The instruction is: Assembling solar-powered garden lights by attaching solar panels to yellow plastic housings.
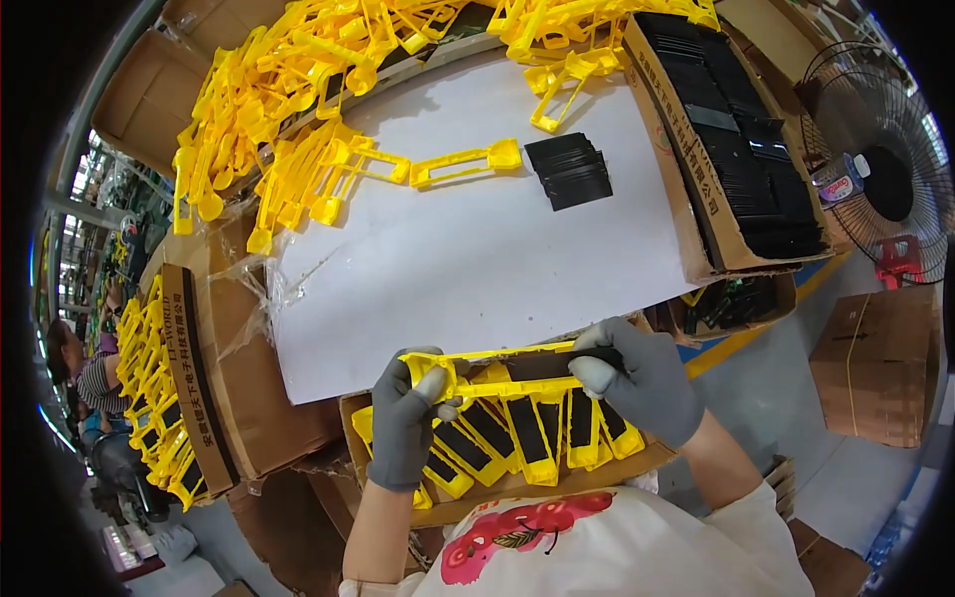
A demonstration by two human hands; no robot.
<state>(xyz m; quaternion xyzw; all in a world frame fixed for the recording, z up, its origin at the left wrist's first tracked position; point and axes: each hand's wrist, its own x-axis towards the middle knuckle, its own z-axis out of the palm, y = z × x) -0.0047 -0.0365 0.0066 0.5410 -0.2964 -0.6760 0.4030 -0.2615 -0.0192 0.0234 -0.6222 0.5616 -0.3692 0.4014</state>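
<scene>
My left hand (401,423), in a grey glove, is closed on the left end of a yellow plastic frame (517,387) with a long open slot. My right hand (652,383), gloved alike, pinches a thin black panel (598,354) at the frame's right end; its fingers partly hide the panel. Just below the frame, an open cardboard box (637,465) holds several yellow frames (537,470) with black panels in them. Beyond my hands, a stack of black panels (572,171) lies on the white tabletop (468,269), beside a single yellow frame (466,165).
Loose yellow frames (288,85) are heaped along the table's far left edge. A carton (686,149) packed with black panels stands at the right, near a fan (885,184). Another box (189,368) of frames is at the left. A person (95,378) sits beyond it.
</scene>
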